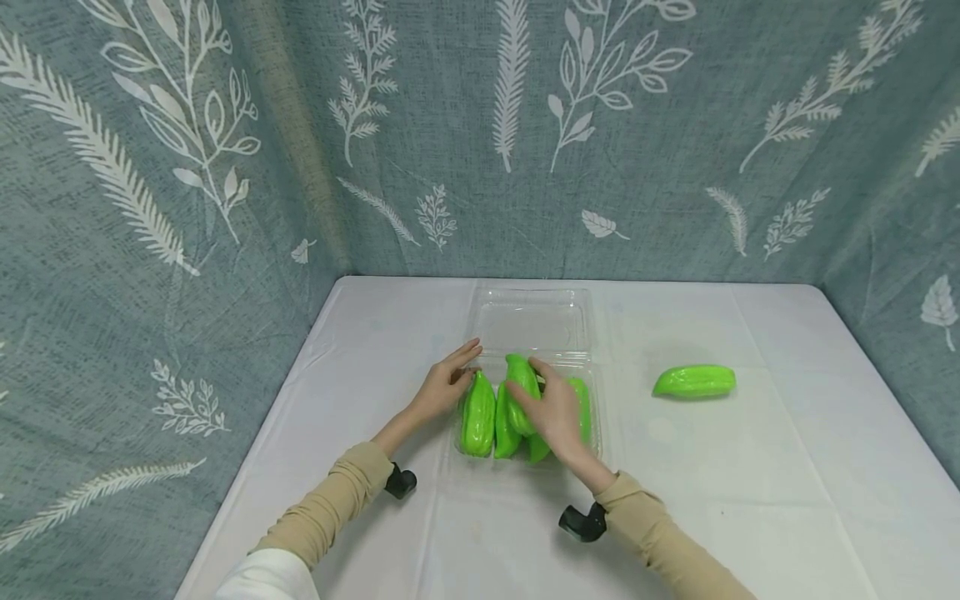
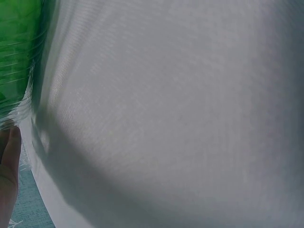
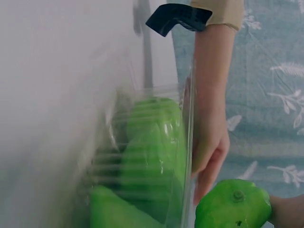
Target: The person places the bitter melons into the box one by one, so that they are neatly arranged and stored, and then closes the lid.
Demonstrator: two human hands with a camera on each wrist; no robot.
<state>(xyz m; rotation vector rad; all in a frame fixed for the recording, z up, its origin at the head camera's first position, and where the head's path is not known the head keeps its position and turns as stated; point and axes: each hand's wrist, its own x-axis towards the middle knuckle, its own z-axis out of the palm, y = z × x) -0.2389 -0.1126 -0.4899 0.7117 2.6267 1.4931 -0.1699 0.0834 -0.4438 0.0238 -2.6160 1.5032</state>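
Note:
My right hand [image 1: 557, 412] grips a glossy, ridged, long green gourd-like vegetable [image 1: 521, 393], thumb on one side and fingers on the other. It is raised over a clear plastic box [image 1: 597, 429] in which several similar green vegetables [image 1: 477, 417] lie side by side. Close up in the right wrist view, the held vegetable [image 3: 235, 204] shows its round blunt end above the box wall [image 3: 189, 114]. My left hand [image 1: 441, 389] rests at the box's back left corner, fingers extended. In the left wrist view its fingertips [image 2: 14, 135] touch the box edge.
The box's clear lid [image 1: 532, 321] lies folded back behind it. Another green vegetable [image 1: 694, 381] lies on the white tablecloth [image 1: 750, 483] to the right. Blue-green leaf-patterned curtains [image 1: 465, 167] stand round the back and sides.

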